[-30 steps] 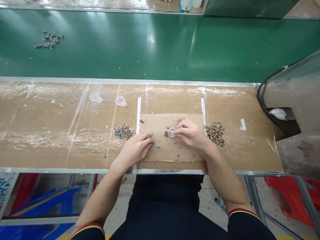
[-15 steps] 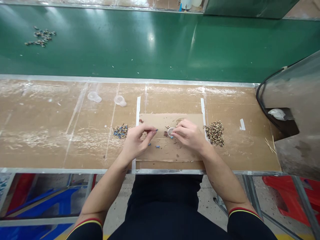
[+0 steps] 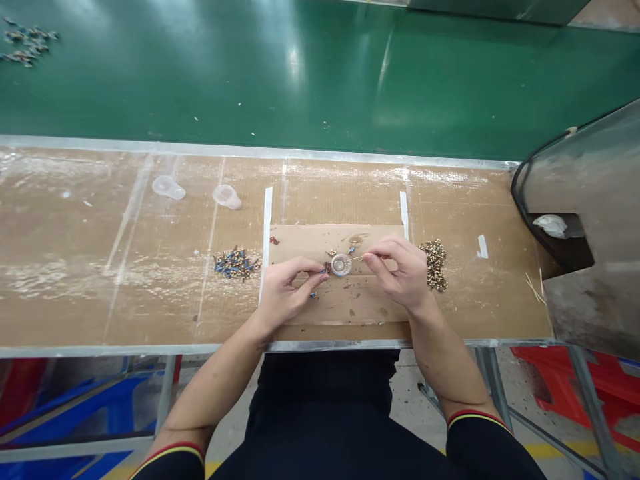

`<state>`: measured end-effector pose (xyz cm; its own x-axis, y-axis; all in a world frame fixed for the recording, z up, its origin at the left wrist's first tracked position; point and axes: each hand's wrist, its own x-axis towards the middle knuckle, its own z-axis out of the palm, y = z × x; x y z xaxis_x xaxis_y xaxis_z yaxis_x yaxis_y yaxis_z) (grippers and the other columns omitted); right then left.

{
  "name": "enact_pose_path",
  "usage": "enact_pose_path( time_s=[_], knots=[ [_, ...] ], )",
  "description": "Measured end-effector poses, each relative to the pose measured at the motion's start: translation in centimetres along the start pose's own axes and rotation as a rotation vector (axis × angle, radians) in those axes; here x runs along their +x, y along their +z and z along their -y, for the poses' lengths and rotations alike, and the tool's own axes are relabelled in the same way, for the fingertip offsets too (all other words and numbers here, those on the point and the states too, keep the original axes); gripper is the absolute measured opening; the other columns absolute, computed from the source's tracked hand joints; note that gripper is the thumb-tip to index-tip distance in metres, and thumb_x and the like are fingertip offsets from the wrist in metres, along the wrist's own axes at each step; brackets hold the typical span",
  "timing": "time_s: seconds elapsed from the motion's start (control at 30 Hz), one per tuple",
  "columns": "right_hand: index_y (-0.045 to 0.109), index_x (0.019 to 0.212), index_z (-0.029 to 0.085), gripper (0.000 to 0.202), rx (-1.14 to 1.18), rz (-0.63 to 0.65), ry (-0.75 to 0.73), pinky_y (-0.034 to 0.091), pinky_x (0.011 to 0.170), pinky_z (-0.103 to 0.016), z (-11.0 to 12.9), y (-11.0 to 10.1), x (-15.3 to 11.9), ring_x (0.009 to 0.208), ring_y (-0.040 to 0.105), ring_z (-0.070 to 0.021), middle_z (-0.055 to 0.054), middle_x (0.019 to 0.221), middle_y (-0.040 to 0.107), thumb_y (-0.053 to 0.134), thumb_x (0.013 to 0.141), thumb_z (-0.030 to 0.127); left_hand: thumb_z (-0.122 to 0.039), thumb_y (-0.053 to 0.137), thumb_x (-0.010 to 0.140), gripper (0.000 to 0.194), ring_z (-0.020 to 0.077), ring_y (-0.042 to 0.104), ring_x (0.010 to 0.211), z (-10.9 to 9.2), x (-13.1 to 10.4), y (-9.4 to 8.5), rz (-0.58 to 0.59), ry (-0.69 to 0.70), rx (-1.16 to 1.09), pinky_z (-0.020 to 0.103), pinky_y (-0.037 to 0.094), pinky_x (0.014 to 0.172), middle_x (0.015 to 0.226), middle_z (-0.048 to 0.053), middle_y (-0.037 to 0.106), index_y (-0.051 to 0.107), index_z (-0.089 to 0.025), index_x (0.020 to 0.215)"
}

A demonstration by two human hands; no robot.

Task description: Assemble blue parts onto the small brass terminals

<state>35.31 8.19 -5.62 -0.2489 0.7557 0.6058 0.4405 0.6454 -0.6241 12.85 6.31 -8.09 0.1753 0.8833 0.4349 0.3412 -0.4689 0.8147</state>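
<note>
Head | left hand point(image 3: 286, 291) pinches blue part point(image 3: 325, 271), right hand point(image 3: 403, 272) stick point(image 3: 356, 259) | dish point(image 3: 349, 269) between | piles point(image 3: 236, 265) flanking

We cannot make out the tiny piece point(image 3: 325, 271) pinched in the left hand point(image 3: 287, 293), nor whether the thin stick point(image 3: 357, 258) in the right hand point(image 3: 404, 272) touches the clear dish point(image 3: 341, 265). That hand hides part of the brass heap point(image 3: 437, 267). Beyond the table's point(image 3: 460, 207) far edge, our view's left border cuts off a blurred cluster point(image 3: 31, 44).
</note>
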Motion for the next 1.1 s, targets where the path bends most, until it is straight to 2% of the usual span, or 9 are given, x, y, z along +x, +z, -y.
enact_pose_path(
  time_s=[0.1, 0.27, 0.53, 1.1],
  knots=[
    [0.067, 0.088, 0.024, 0.010, 0.083, -0.104, 0.035, 0.048, 0.060, -0.028, 0.7, -0.1, -0.2, 0.069, 0.061, -0.0138, 0.000, 0.078, 0.068, 0.064, 0.096, 0.018, -0.022, 0.074, 0.089, 0.007, 0.0118, 0.074, 0.069, -0.4, -0.1, 0.3, 0.016, 0.016, -0.013, 0.020, 0.060, 0.065, 0.080, 0.002, 0.078, 0.070, -0.017, 0.087],
    [0.068, 0.092, 0.024, 0.006, 0.152, -0.139, 0.008, 0.050, 0.058, -0.029, 1.2, 0.4, -0.4, 0.067, 0.062, -0.0142, 0.001, 0.078, 0.069, 0.066, 0.094, 0.019, -0.018, 0.068, 0.093, 0.003, 0.0128, 0.076, 0.077, -0.5, -0.4, 0.6, 0.065, 0.023, -0.032, 0.021, 0.062, 0.071, 0.086, 0.003, 0.079, 0.070, -0.017, 0.094],
    [0.066, 0.095, 0.022, 0.004, 0.147, -0.096, -0.071, 0.051, 0.058, -0.027, 1.5, 0.8, -0.4, 0.066, 0.063, -0.0127, 0.000, 0.078, 0.067, 0.065, 0.095, 0.018, -0.017, 0.065, 0.095, 0.005, 0.0126, 0.077, 0.078, -0.7, -0.5, 0.7, 0.091, 0.050, 0.010, 0.020, 0.061, 0.073, 0.088, 0.002, 0.079, 0.068, -0.018, 0.098],
    [0.066, 0.096, 0.023, 0.004, 0.116, -0.070, -0.090, 0.053, 0.057, -0.026, 1.3, 1.0, -0.4, 0.067, 0.064, -0.0126, 0.000, 0.078, 0.068, 0.066, 0.095, 0.019, -0.017, 0.063, 0.096, 0.004, 0.0121, 0.075, 0.074, -0.9, -0.4, 0.6, 0.095, 0.100, 0.033, 0.020, 0.060, 0.068, 0.084, 0.003, 0.078, 0.067, -0.016, 0.097]
  ],
)
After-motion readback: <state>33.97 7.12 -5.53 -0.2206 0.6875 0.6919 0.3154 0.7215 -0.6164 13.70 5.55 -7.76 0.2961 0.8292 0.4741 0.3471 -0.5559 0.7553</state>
